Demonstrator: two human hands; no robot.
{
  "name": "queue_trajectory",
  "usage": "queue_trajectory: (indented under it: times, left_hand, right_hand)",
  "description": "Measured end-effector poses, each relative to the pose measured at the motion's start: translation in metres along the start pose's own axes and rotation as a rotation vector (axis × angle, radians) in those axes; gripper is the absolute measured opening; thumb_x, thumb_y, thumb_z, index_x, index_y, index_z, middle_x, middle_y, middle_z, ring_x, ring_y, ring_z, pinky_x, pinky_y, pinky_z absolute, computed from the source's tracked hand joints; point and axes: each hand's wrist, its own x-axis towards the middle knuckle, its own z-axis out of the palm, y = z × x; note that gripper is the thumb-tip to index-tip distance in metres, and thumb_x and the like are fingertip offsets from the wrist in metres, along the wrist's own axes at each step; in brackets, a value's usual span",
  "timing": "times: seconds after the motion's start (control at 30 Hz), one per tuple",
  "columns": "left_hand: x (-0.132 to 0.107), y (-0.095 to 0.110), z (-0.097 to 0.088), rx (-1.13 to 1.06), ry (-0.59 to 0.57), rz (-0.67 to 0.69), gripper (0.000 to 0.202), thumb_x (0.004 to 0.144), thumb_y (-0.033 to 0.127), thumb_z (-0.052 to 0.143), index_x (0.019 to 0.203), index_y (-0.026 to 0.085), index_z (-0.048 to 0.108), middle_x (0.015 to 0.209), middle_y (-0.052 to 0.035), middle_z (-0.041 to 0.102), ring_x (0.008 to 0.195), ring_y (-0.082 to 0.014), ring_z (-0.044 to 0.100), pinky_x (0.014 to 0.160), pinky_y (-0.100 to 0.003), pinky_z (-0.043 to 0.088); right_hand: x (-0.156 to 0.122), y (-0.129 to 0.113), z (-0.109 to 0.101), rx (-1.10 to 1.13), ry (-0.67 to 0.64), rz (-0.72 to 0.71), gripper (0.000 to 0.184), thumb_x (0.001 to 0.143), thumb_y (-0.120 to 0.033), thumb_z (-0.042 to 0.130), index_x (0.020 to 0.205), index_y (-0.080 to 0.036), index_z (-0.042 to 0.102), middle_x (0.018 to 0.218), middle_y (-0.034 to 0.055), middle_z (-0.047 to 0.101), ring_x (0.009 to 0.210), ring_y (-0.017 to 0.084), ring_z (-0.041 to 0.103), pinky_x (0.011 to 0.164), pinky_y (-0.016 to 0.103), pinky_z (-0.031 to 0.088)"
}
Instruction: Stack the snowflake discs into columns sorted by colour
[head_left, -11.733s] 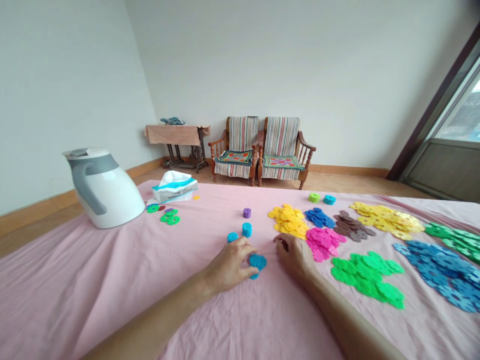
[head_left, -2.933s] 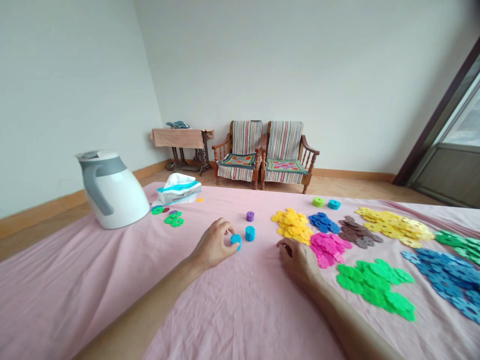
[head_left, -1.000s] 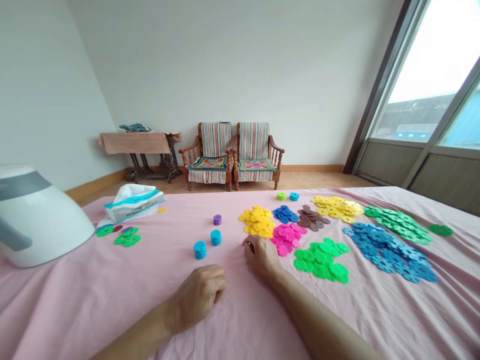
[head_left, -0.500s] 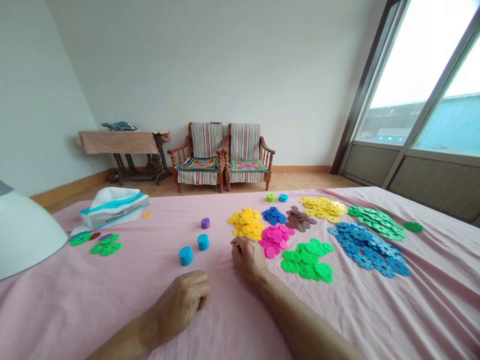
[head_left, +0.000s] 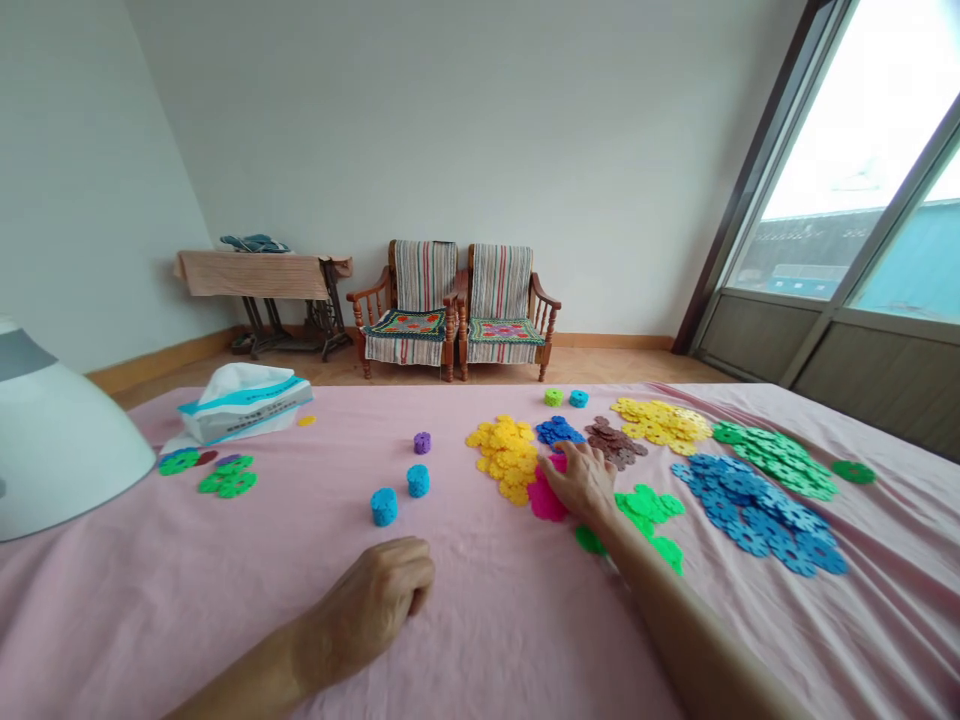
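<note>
My right hand (head_left: 581, 480) lies flat, fingers spread, on the pile of pink flower-shaped discs (head_left: 545, 499), between the yellow pile (head_left: 506, 452) and the bright green pile (head_left: 646, 510). My left hand (head_left: 375, 605) rests on the pink cloth (head_left: 480, 630) as a loose fist, and I see nothing in it. Two light-blue stacks of discs (head_left: 384, 506) (head_left: 418, 480) stand just beyond it, and a small purple stack (head_left: 422, 442) stands farther back.
More piles lie to the right: dark blue (head_left: 559, 431), brown (head_left: 615, 442), yellow (head_left: 660, 421), blue (head_left: 761, 500) and green (head_left: 780, 455). A white kettle (head_left: 52, 450) and a tissue pack (head_left: 244, 405) stand at left, with a few green discs (head_left: 225, 478) near them. Two chairs (head_left: 457, 310) stand by the wall.
My right hand has moved right and forward from the bare cloth onto the pink pile, opening flat. My left hand stays put as a fist. The view has shifted slightly.
</note>
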Motion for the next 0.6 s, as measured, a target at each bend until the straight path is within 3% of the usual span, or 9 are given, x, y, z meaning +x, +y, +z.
queue_trajectory:
  times: [0.2,0.4,0.6]
  left_hand:
    - [-0.001,0.002,0.0,0.02,-0.008,-0.004,0.026,0.079,0.001,0.032,0.059,0.017,0.039,0.061,-0.0003,0.047,0.059,-0.0122,0.043,0.054,-0.023,0.029]
    - [-0.001,0.003,0.0,0.043,-0.004,0.008,0.026,0.078,0.001,0.033,0.059,0.017,0.038,0.061,-0.0002,0.047,0.059,-0.0123,0.043,0.054,-0.023,0.029]
    - [0.0,0.004,-0.001,0.061,0.0,0.012,0.027,0.079,0.0,0.033,0.059,0.017,0.039,0.06,0.0,0.047,0.058,-0.012,0.043,0.053,-0.023,0.029]
  right_hand:
    - [0.0,-0.002,0.004,-0.059,-0.044,0.005,0.055,0.079,-0.062,0.036,0.115,-0.025,0.056,0.115,0.0118,0.054,0.109,0.031,0.045,0.087,0.049,0.032]
    - [-0.005,0.002,0.0,-0.121,-0.112,-0.108,0.054,0.084,-0.058,0.031,0.123,-0.025,0.048,0.117,0.0132,0.052,0.11,0.032,0.044,0.087,0.051,0.032]
    - [-0.009,0.0,-0.008,-0.174,-0.184,-0.163,0.046,0.085,-0.055,0.032,0.111,-0.024,0.055,0.112,0.0133,0.052,0.108,0.032,0.045,0.081,0.05,0.036]
